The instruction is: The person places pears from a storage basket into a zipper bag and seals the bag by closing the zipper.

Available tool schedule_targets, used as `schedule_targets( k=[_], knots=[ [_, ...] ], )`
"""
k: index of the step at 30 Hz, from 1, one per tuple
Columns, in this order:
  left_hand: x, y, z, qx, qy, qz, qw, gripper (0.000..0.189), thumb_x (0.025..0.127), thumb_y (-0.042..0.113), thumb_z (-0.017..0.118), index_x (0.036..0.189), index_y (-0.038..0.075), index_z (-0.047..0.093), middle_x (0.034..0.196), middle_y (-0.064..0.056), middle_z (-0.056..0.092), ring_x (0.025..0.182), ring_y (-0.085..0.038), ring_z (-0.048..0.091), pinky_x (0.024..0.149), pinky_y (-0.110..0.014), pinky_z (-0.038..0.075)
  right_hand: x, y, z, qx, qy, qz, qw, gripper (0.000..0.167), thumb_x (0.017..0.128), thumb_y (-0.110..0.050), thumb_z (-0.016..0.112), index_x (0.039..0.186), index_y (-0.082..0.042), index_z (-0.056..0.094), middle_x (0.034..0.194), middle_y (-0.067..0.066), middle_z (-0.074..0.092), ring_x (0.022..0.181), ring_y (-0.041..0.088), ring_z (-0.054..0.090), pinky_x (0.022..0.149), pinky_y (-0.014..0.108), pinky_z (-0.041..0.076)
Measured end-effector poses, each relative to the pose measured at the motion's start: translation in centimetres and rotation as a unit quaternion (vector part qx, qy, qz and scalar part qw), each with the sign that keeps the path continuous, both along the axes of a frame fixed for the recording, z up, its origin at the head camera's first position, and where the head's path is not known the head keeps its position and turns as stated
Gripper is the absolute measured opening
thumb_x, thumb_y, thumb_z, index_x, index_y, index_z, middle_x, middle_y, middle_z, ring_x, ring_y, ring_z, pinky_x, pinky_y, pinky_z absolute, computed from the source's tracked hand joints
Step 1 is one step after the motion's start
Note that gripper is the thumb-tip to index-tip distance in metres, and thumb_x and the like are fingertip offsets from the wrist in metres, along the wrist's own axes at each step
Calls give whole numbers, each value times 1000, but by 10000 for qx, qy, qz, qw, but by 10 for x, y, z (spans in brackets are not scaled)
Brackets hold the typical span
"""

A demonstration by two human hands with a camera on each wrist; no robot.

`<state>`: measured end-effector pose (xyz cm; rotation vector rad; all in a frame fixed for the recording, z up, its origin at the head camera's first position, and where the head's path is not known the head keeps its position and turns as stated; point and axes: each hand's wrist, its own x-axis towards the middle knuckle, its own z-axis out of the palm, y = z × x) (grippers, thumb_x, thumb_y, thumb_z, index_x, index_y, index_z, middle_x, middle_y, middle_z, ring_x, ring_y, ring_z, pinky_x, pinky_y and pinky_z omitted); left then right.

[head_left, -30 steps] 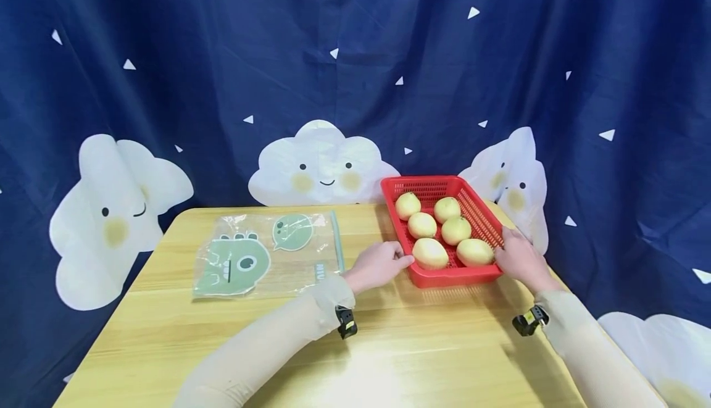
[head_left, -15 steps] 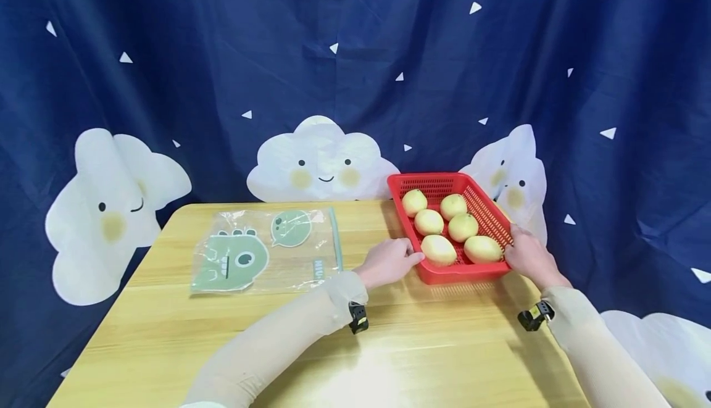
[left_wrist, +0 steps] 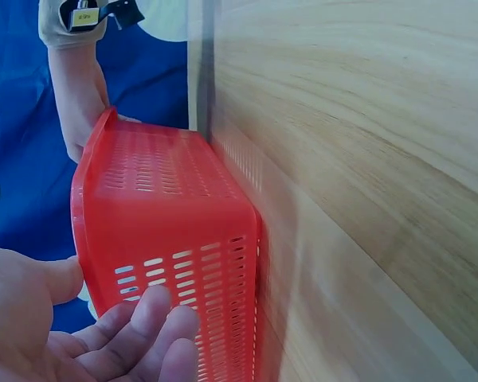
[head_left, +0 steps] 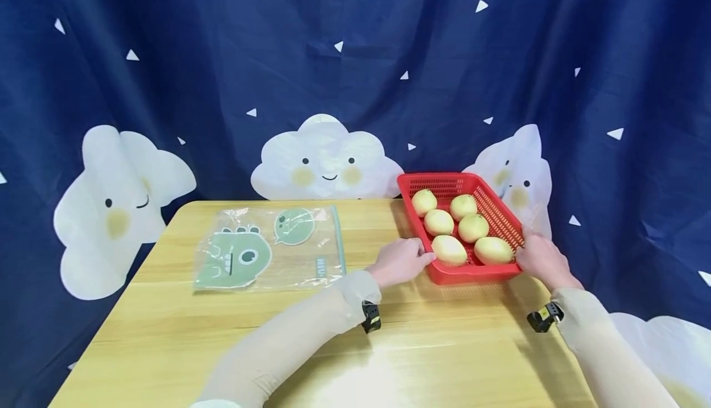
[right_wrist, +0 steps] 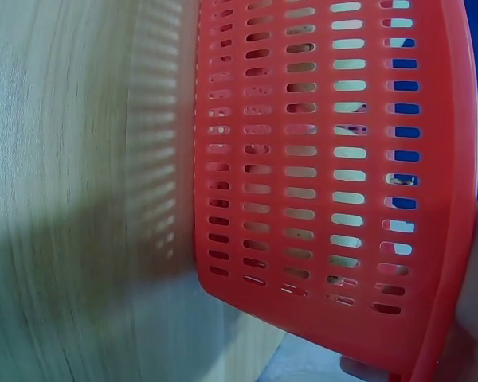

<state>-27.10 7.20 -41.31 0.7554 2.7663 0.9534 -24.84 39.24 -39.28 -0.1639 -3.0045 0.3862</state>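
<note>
A red slotted plastic basket [head_left: 474,275] stands at the table's right side, holding several pale yellow round fruits [head_left: 473,228], perhaps pears. My left hand [head_left: 401,262] grips its near left corner, with the thumb at the rim. In the left wrist view, that hand's fingers [left_wrist: 149,310] lie curled against the outer wall. At the near right corner, my right hand [head_left: 545,261] holds the rim. Only a dark part of the right hand [right_wrist: 474,306] shows in the right wrist view, where the basket wall [right_wrist: 319,199] fills most of the picture.
A clear plastic zip bag [head_left: 269,250] with green cartoon prints lies flat on the left part of the wooden table [head_left: 166,328]. Behind the table hangs a blue curtain [head_left: 222,44] with clouds. The basket's far end is near the table's back edge.
Both hands have shifted slightly to the right along with the basket and its fruits. Their hold on the rim looks the same. The zip bag stays in its place on the table.
</note>
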Motion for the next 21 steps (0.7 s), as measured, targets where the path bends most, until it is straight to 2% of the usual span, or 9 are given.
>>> schedule_targets(
  k=[3,8,14,21],
  knots=[
    [1,2,-1,-25,36,22,10000,30,101,47,55,84,23,58,64,7,55,54,-9,52,52,-26,39,2,0,0,87,122,-24,9999,57,87,-10,48,140,9,43,121,38,55,102,54,57,67,66,47],
    [1,1,0,-137,240,279,9992,29,99,50,58,86,24,56,66,7,57,54,-10,55,53,-28,41,-1,-2,-1,199,453,96,9987,45,84,-10,52,125,9,51,113,36,59,95,51,59,61,62,48],
    [-1,2,2,-229,455,289,9983,30,98,51,58,88,23,55,69,7,56,59,-10,54,54,-29,41,-4,-1,-1,248,447,-9,9987,46,84,-10,52,125,9,50,112,36,58,95,52,59,62,63,48],
    [0,2,1,-273,308,309,9987,29,98,50,59,88,23,56,69,7,56,60,-10,53,55,-28,40,-4,0,-5,250,367,-40,9990,50,84,-11,52,129,10,48,114,37,58,97,53,60,62,63,48]
  ],
)
